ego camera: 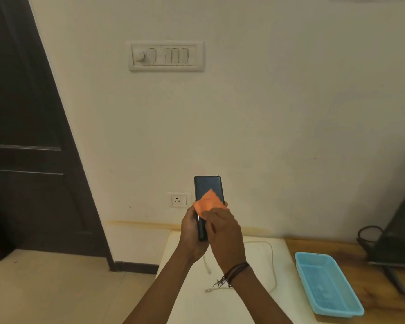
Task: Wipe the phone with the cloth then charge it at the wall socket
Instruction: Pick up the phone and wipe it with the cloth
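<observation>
From the head view, the wiping step looks under way: the left hand [192, 232] is clamped around the lower part of the upright phone [208, 190], and the right hand [222, 232] presses the orange cloth [208, 203] against its dark screen. Charging is not yet begun. The wall socket [178, 199] sits empty just left of the phone, and the white charging cable [272, 258] lies loose on the tabletop [248, 305] below.
</observation>
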